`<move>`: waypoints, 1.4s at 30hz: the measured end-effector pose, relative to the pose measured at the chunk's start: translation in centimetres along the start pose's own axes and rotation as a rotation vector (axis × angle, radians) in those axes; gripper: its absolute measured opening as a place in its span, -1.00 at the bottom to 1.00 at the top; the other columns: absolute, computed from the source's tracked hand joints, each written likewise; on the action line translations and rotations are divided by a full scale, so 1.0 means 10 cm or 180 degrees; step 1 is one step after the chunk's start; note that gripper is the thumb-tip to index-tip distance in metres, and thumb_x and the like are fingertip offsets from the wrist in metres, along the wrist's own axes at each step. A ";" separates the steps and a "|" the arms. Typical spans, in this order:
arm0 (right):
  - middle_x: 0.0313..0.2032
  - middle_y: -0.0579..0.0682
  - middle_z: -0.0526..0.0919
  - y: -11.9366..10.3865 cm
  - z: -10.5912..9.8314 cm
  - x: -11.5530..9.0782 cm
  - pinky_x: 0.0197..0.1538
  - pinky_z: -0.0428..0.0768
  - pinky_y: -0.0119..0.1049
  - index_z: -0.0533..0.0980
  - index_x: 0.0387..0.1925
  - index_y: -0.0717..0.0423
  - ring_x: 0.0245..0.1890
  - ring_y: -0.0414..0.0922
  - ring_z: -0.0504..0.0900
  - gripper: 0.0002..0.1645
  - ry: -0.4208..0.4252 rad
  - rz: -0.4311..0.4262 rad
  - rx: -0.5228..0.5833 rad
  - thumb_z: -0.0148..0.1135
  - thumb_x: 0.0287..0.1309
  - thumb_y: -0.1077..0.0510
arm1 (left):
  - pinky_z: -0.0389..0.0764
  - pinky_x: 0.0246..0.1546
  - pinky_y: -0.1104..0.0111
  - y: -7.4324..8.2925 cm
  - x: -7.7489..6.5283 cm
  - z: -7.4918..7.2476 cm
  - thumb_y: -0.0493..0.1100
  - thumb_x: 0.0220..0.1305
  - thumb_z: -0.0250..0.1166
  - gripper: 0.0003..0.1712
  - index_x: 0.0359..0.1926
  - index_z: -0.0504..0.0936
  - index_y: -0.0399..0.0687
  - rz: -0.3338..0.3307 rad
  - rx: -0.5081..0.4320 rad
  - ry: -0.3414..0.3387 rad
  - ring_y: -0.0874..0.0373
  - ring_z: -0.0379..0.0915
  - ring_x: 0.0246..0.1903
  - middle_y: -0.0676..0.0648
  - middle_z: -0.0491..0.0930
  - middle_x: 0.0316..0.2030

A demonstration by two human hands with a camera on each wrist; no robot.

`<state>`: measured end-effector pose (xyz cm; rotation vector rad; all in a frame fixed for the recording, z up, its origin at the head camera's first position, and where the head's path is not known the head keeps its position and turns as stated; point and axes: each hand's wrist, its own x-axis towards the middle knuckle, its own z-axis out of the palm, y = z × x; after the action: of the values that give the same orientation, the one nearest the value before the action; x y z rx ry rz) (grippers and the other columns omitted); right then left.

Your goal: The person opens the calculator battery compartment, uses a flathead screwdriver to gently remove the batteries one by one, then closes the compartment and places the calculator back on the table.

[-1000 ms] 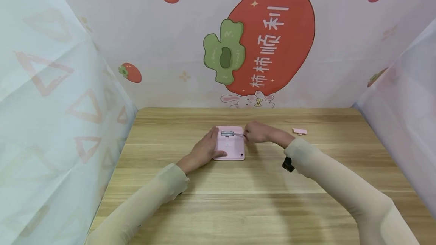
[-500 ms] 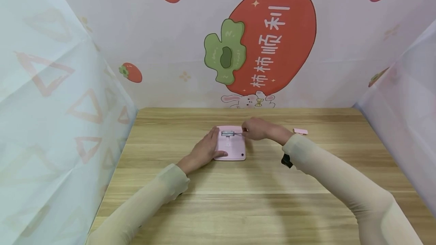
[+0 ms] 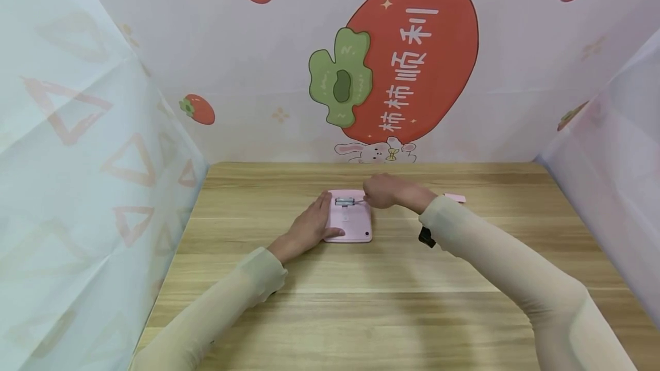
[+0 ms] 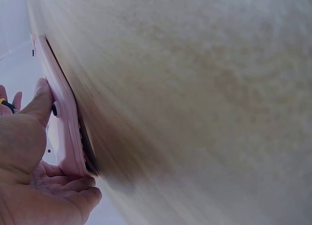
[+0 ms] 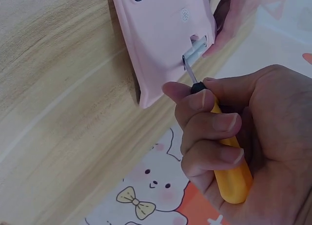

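Slightly farther from the body than in the earlier frames, the right hand (image 3: 389, 190) has crept in over the pink device (image 3: 353, 223), and its sleeve (image 3: 497, 253) now covers part of the small pink cover (image 3: 456, 197). That hand grips a screwdriver (image 5: 233, 181) by its yellow handle, fingers wrapped around it, the shaft pointing left.

What matters most is the line of the tool: the battery slot (image 3: 344, 202) runs left to right in the far half of the device, and the shaft comes in from the right, roughly along that length, its tip at the slot's right end. Whether it touches a battery is too small to tell. Both hands are close to the slot, one on either side, but only the right reaches it, through the tool. The left hand (image 3: 308, 227) holds the device's left edge, thumb laid over its back.

Everything lies on a wood-grain bench (image 3: 350, 319), the device flat near its far edge. Behind rises a printed wall (image 3: 247, 67), with pale sheets (image 3: 67, 188) at both sides.
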<state>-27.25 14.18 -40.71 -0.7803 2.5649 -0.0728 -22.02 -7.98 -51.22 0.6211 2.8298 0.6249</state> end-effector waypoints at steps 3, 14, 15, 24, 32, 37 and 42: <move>-0.51 -0.06 0.45 -0.01 -0.01 0.00 -0.38 0.39 -0.28 0.64 -0.23 0.17 -0.49 -0.14 0.44 -0.74 -0.0036 0.0049 -0.0002 0.11 0.55 0.14 | 0.21 0.58 0.00 0.00 0.00 0.00 0.25 0.32 0.44 0.28 0.65 -0.07 -0.40 0.0003 -0.0020 0.0004 -0.22 0.00 0.62 -0.38 -0.03 0.65; -0.51 -0.06 0.45 0.01 0.00 0.04 -0.41 0.39 -0.29 0.65 -0.18 0.15 -0.50 -0.14 0.45 -0.76 -0.0121 0.0130 0.0139 0.12 0.55 0.13 | 0.25 0.56 -0.01 0.01 -0.01 -0.02 0.22 0.32 0.45 0.25 0.63 -0.03 -0.43 0.0041 -0.0016 0.0051 -0.24 0.05 0.60 -0.41 0.02 0.62; -0.52 -0.07 0.44 0.02 0.01 0.03 -0.41 0.38 -0.29 0.64 -0.21 0.14 -0.52 -0.15 0.44 -0.77 -0.0101 0.0103 0.0153 0.13 0.54 0.13 | 0.25 0.57 -0.01 0.01 -0.01 -0.02 0.22 0.32 0.45 0.26 0.63 -0.03 -0.42 0.0036 -0.0026 0.0041 -0.24 0.05 0.60 -0.41 0.02 0.63; -0.53 -0.11 0.53 0.21 0.19 0.01 -0.36 0.39 -0.31 0.74 -0.26 0.19 -0.51 -0.19 0.43 -0.70 0.0271 -0.0320 0.0192 0.16 0.52 0.16 | 0.18 0.60 0.02 0.01 0.00 -0.02 0.24 0.33 0.43 0.28 0.66 -0.09 -0.38 -0.0037 -0.0070 -0.0056 -0.20 -0.03 0.63 -0.35 -0.06 0.66; -0.54 -0.10 0.50 0.31 0.29 0.01 -0.36 0.38 -0.32 0.73 -0.30 0.21 -0.51 -0.19 0.42 -0.68 0.0393 -0.0434 0.0421 0.16 0.55 0.18 | 0.18 0.60 0.02 0.02 0.01 -0.02 0.24 0.33 0.43 0.28 0.66 -0.09 -0.36 -0.0054 -0.0075 -0.0073 -0.20 -0.02 0.63 -0.35 -0.07 0.66; -0.56 -0.12 0.48 0.29 0.27 -0.01 -0.38 0.37 -0.34 0.72 -0.30 0.22 -0.53 -0.21 0.41 -0.68 0.0338 -0.0415 0.0453 0.14 0.56 0.19 | 0.18 0.60 0.03 0.02 0.00 -0.02 0.24 0.33 0.43 0.27 0.66 -0.08 -0.37 -0.0031 -0.0070 -0.0064 -0.19 -0.03 0.63 -0.35 -0.06 0.66; -0.57 -0.10 0.45 0.18 0.14 -0.01 -0.39 0.38 -0.30 0.67 -0.34 0.18 -0.53 -0.17 0.41 -0.72 0.0256 -0.0250 0.0170 0.16 0.51 0.18 | 0.19 0.59 0.02 0.03 -0.01 -0.02 0.24 0.32 0.44 0.28 0.65 -0.07 -0.40 0.0017 -0.0050 -0.0038 -0.20 -0.01 0.63 -0.37 -0.05 0.65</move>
<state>-27.49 15.89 -42.20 -0.8743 2.5954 -0.2003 -21.89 -7.91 -50.88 0.6276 2.8102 0.6415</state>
